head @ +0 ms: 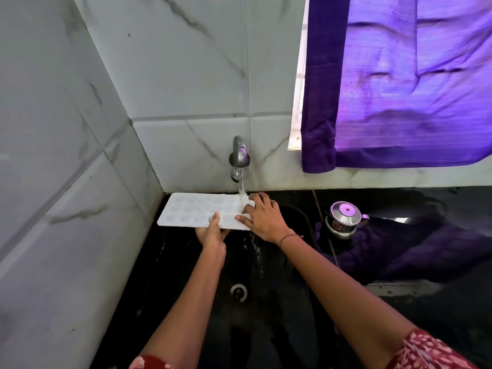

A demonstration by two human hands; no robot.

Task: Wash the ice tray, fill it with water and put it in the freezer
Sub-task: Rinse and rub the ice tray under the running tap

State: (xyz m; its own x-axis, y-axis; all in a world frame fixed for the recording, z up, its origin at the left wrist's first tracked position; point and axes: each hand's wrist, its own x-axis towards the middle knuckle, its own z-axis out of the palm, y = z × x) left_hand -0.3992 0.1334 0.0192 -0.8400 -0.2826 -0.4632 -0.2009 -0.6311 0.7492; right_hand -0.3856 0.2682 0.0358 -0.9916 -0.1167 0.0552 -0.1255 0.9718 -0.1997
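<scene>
Steel pot sits beside black sink.

The left hand's fingers lie hidden under the ice tray, only the thumb showing on top. The right hand covers the tray's right end. The tray's cavities are washed out, perhaps shell-shaped. Both sleeves are cut off by the bottom edge.

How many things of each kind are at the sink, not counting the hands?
White ice tray: 1
Metal tap: 1
Steel pot with lid: 1
Purple curtain: 1
Sink drain: 1
Total: 5
</scene>
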